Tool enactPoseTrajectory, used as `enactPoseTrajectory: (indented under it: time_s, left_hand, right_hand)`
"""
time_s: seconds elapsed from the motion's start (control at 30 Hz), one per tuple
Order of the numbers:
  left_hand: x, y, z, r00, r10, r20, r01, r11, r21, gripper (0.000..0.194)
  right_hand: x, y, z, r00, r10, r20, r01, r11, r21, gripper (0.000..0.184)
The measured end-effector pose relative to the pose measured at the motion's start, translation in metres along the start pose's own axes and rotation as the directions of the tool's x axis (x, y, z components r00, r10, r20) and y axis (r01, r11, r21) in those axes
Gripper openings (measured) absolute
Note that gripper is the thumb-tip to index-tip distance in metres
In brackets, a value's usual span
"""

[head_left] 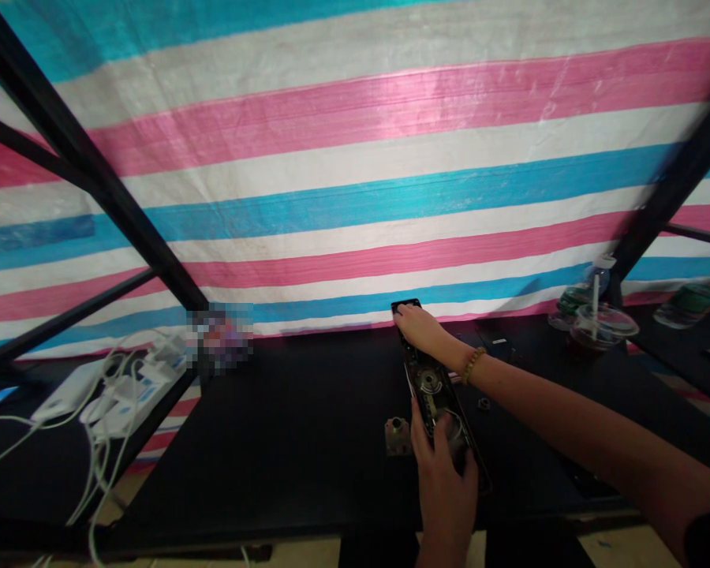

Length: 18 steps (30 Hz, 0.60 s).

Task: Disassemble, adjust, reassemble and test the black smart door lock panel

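Note:
A long, narrow black panel with round, speaker-like parts set in it lies lengthwise on the black table. My right hand, a beaded bracelet on its wrist, reaches across and grips the panel's far end with curled fingers. Lower down, my left hand clasps the near end, its fingers and thumb around a dark round part whose outline is blurred. A small metal plate with a round knob-like piece lies just left of the panel. To the right is a tiny round part.
White cables and a power strip clutter the left table. At the back right stand a plastic cup with a straw and a bottle; another bottle lies farther right. Black frame posts and a striped sheet enclose the table.

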<state>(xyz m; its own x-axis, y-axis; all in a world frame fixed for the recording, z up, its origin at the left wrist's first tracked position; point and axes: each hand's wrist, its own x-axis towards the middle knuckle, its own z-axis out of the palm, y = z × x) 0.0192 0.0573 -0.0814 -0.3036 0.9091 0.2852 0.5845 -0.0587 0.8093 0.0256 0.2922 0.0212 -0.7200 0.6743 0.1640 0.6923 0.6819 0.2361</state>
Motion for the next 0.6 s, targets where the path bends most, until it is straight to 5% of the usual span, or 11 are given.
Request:
enactPoseTrajectory:
  time_s: [0.6]
  left_hand:
    - [0.0004, 0.0019, -0.0012, 1.0, -0.021, 0.002, 0.021, 0.999, 0.029, 0.047]
  right_hand:
    - [0.0016, -0.0031, 0.0033, 1.0, 0.007, -0.007, -0.007, 1.0, -0.007, 0.022]
